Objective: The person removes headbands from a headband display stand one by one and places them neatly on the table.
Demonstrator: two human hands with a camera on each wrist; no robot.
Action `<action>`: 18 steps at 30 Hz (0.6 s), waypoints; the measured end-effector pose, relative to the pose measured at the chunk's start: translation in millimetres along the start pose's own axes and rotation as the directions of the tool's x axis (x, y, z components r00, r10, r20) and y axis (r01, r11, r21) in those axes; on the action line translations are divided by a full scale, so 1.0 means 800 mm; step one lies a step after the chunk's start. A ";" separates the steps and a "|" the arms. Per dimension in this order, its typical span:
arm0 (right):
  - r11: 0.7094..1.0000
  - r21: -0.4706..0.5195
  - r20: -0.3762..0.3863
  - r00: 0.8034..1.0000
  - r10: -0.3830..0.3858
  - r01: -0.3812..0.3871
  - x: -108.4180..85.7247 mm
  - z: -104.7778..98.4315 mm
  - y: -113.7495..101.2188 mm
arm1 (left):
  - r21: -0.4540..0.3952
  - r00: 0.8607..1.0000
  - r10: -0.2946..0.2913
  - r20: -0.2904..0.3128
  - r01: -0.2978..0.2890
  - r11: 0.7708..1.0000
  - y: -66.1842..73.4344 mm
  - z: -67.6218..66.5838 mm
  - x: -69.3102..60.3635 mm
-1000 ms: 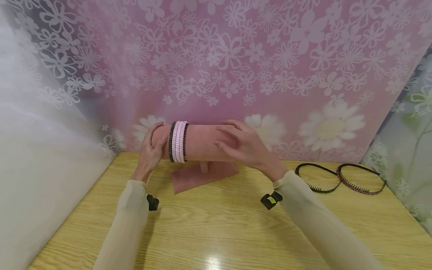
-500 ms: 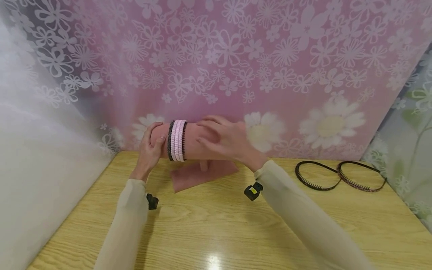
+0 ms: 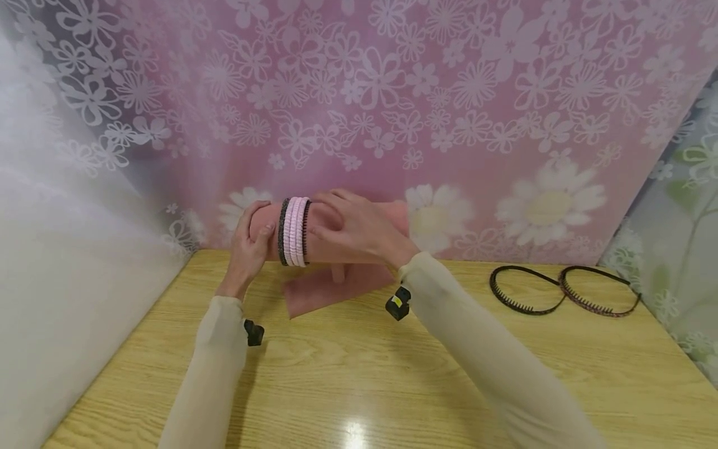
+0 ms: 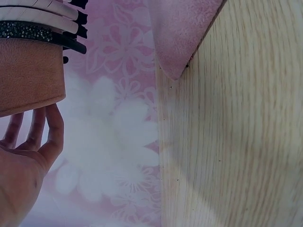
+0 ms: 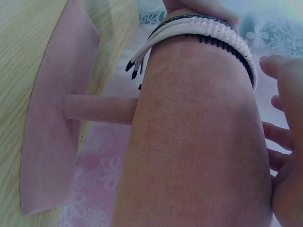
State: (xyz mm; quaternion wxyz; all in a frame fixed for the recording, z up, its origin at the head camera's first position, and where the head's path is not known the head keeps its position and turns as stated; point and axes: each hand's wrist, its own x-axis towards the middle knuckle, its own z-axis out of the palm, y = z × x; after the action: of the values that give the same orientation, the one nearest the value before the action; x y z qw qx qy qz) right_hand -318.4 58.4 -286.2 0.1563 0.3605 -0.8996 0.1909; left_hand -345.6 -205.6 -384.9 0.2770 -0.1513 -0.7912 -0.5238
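A pink padded cylinder [image 3: 325,251] stands on a short post above a pink base [image 3: 320,294], like a headband display stand. My left hand [image 3: 248,251] grips its left end, the thumb in front and the fingers behind. Close to that hand several headbands sit side by side around the cylinder: a glittery dark headband [image 3: 283,234] on the left, pale pink ruched headbands [image 3: 296,232] beside it, and black teeth at their right. My right hand [image 3: 361,227] lies over the cylinder with loosely bent fingers [image 5: 279,135] along its far side, just right of the headbands.
Two dark toothed headbands, one black [image 3: 527,310] and one reddish patterned [image 3: 597,310], lie partly overlapping at the right of the wooden table [image 3: 336,374]. A pink flowered curtain [image 3: 359,125] hangs right behind the stand.
My right hand has slid left along the cylinder, from its right end to near the headbands. The left hand keeps its grip and the headbands stay in place.
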 end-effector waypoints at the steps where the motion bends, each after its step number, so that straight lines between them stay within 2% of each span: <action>1: 1.000 -0.014 0.012 1.000 0.010 -0.010 0.001 0.001 0.000 | -0.001 1.000 0.006 -0.002 -0.006 1.000 0.000 0.000 0.000; 5: 0.997 -0.055 0.048 0.998 0.050 -0.047 0.005 0.003 -0.001 | -0.007 1.000 0.014 -0.010 -0.014 1.000 0.000 -0.001 0.002; 7: 0.995 -0.081 0.051 0.997 0.063 -0.059 0.008 0.004 -0.001 | -0.010 1.000 0.006 -0.008 -0.006 1.000 0.007 -0.001 0.001; 12: 0.984 -0.165 0.065 0.994 0.085 -0.073 0.014 0.010 -0.004 | -0.008 1.000 -0.021 -0.002 0.021 1.000 0.009 0.000 0.001; 18: 0.966 -0.250 0.049 0.996 0.081 -0.066 0.017 0.017 -0.009 | 0.008 1.000 -0.022 0.000 0.022 1.000 0.000 0.000 0.001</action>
State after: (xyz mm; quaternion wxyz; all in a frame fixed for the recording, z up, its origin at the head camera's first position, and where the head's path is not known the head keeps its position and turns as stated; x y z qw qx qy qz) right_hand -325.1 39.1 -291.0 0.1663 0.3100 -0.9333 0.0720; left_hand -346.3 -205.8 -384.4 0.2717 -0.1418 -0.7949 -0.5237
